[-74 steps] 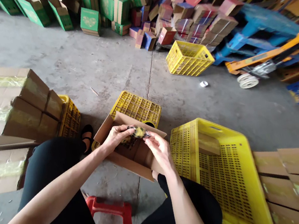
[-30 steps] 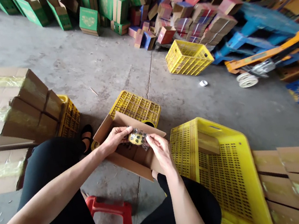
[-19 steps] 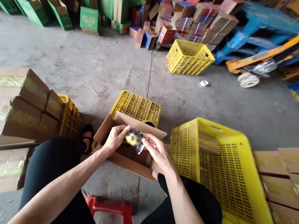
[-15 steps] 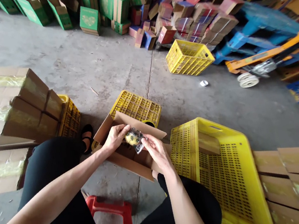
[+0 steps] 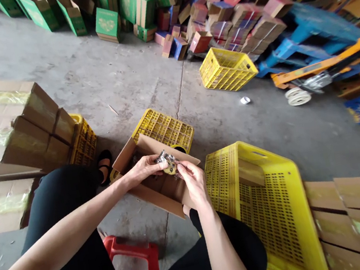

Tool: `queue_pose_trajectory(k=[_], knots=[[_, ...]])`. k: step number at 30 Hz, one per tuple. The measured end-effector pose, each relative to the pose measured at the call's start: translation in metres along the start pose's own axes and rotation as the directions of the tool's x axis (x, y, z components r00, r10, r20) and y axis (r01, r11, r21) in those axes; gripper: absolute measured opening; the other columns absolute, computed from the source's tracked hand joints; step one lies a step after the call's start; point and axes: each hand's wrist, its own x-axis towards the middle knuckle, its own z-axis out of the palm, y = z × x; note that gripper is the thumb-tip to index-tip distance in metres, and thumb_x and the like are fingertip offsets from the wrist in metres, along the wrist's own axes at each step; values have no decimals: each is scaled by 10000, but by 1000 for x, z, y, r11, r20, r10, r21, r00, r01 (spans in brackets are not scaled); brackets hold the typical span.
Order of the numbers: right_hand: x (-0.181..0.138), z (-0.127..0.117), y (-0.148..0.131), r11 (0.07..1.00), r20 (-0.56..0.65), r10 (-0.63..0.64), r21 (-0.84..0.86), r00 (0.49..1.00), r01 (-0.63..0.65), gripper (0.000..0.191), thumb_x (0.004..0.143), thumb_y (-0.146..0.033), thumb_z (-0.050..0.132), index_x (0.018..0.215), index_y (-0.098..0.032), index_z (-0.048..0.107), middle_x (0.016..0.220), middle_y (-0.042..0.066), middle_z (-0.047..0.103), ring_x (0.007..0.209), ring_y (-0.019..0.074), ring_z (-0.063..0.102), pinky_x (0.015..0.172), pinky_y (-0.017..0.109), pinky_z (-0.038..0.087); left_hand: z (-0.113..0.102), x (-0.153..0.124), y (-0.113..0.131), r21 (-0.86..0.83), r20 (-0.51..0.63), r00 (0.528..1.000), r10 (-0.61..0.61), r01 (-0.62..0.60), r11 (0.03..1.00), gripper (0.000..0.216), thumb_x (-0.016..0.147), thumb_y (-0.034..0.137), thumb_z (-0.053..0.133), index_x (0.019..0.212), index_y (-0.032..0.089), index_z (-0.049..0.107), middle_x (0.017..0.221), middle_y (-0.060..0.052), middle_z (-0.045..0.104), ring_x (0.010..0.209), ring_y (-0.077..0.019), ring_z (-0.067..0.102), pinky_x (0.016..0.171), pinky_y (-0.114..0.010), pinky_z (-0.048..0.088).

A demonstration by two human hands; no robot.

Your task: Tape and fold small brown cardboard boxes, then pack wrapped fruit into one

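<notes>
My left hand (image 5: 143,170) and my right hand (image 5: 192,183) meet over an open brown cardboard box (image 5: 156,199) that rests between my knees. Between the fingertips of both hands sits a small yellow round item in crinkly clear wrapping (image 5: 170,163). Both hands pinch it, the left from the left side and the right from below and the right. What lies in the box is too dark to make out.
A large yellow plastic crate (image 5: 272,211) stands at my right knee, a low yellow crate (image 5: 166,130) behind the box, another (image 5: 226,69) further off. Taped cartons (image 5: 13,128) are stacked at left, a red stool (image 5: 134,259) is under me, and coloured boxes (image 5: 215,8) are heaped at the back.
The wrapped item has been turned and worked between my fingers. The wrapper now bunches on top of it, and my right hand has come up closer to the left.
</notes>
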Motion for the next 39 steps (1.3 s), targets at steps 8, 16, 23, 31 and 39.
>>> queue_pose_trajectory(k=[8, 16, 23, 31, 39], knots=[[-7, 6, -15, 996, 66, 60, 67, 996, -64, 485, 794, -605, 829, 1101, -233, 772, 1100, 86, 801, 980, 275, 759, 845, 392, 633, -5, 3, -5, 79, -72, 997, 11, -5, 997, 603, 732, 616, 893, 1092, 142, 803, 1029, -111, 802, 947, -258, 742, 799, -311, 558], [-6, 3, -15, 999, 113, 37, -30, 993, -34, 457, 795, -610, 830, 1013, -209, 804, 1004, 68, 804, 881, 245, 738, 796, 351, 596, -6, 5, -9, 118, -79, 996, 39, -29, 993, 594, 757, 684, 838, 989, 140, 793, 912, -84, 784, 801, -203, 713, 732, -283, 550], [-6, 2, -13, 999, 132, 17, -51, 991, -11, 397, 860, -611, 769, 927, -222, 814, 925, 48, 796, 865, 238, 728, 796, 347, 589, -5, 4, -6, 134, -67, 998, 18, -9, 991, 632, 798, 755, 762, 936, 139, 786, 831, -84, 779, 697, -177, 696, 674, -269, 534], [-10, 6, -18, 1000, 199, -20, -8, 980, 22, 557, 847, -560, 815, 1332, -309, 701, 1385, 63, 716, 1202, 263, 707, 1025, 410, 582, -4, 4, -9, 153, -177, 984, -17, 44, 987, 676, 776, 809, 736, 860, 139, 754, 722, -74, 753, 622, -184, 695, 605, -267, 514], [-5, 5, -13, 999, 170, 27, 40, 985, -34, 495, 840, -532, 819, 1240, -252, 742, 1218, 79, 781, 1109, 264, 728, 971, 407, 595, -3, 0, -5, 33, -131, 989, -65, 70, 997, 779, 826, 835, 666, 1210, 158, 710, 857, -89, 779, 729, -216, 757, 707, -309, 567]])
